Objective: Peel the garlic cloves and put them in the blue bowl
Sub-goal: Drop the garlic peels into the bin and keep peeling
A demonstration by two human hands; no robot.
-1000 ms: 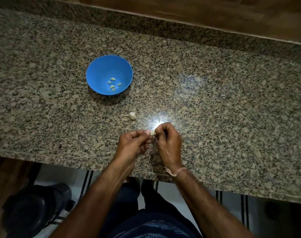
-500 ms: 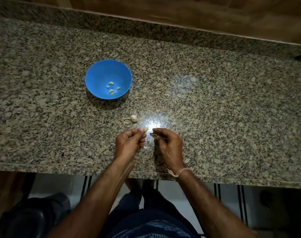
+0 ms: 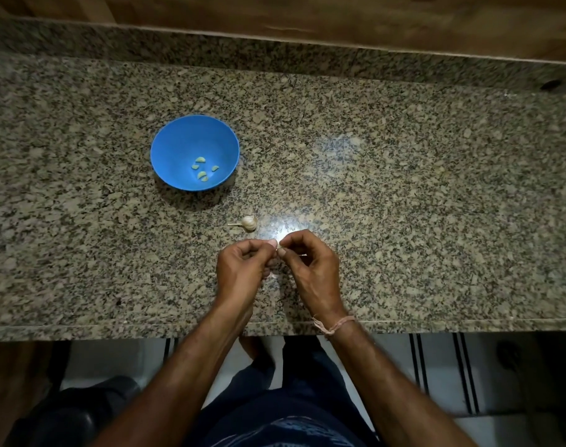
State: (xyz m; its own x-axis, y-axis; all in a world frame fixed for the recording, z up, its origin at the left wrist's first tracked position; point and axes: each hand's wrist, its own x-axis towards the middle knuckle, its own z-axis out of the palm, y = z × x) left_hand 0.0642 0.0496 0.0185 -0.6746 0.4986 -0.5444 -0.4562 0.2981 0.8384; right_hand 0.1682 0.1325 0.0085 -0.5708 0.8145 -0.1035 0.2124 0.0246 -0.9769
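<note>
Both hands, left and right, pinch one clove mid-peel with curled fingertips; next, strip it and drop it in the bowl.

The picture is dim, and the corners are the darkest. A bright white shine sits on the stone counter just past the hands, so light comes from above. The blue bowl makes a dark shadow on its near side. The counter's edges look bent. The top is a little blurry.

Speckled granite counter, wooden wall behind, striped floor below
</note>
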